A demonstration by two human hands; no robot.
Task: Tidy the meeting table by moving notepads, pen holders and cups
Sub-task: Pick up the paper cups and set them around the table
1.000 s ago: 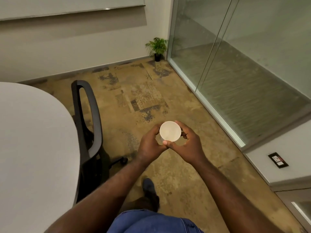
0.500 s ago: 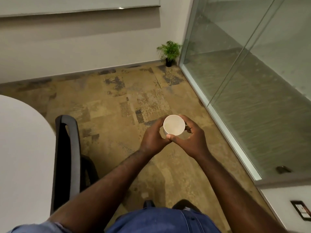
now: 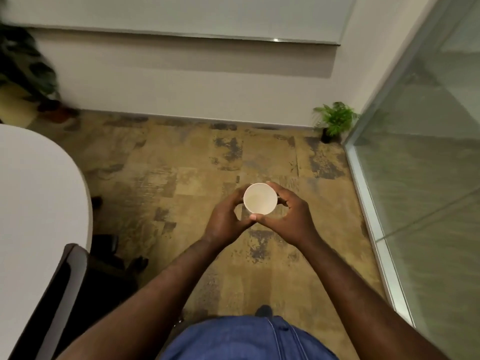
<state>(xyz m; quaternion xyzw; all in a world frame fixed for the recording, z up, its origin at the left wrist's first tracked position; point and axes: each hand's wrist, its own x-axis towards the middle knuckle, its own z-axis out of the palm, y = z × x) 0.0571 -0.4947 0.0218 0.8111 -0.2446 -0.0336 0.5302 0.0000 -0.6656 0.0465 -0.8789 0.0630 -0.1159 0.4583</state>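
Observation:
A white paper cup (image 3: 260, 199) is held upright in front of me above the patterned floor, its mouth facing the camera and its inside looking empty. My left hand (image 3: 225, 220) wraps its left side and my right hand (image 3: 289, 218) wraps its right side, with the thumbs meeting under the near rim. The white meeting table (image 3: 36, 193) curves along the left edge of the head view, well apart from the cup. No notepads or pen holders show.
A dark office chair (image 3: 65, 294) stands at the table's near corner, lower left. A small potted plant (image 3: 335, 120) sits in the far right corner by the glass wall (image 3: 428, 178). A larger plant (image 3: 28, 71) stands far left against the white wall.
The view has swung left: the small plant and glass wall slid right, the chair dropped toward the lower left, and a larger plant appeared far left. Both hands keep the same hold on the cup.

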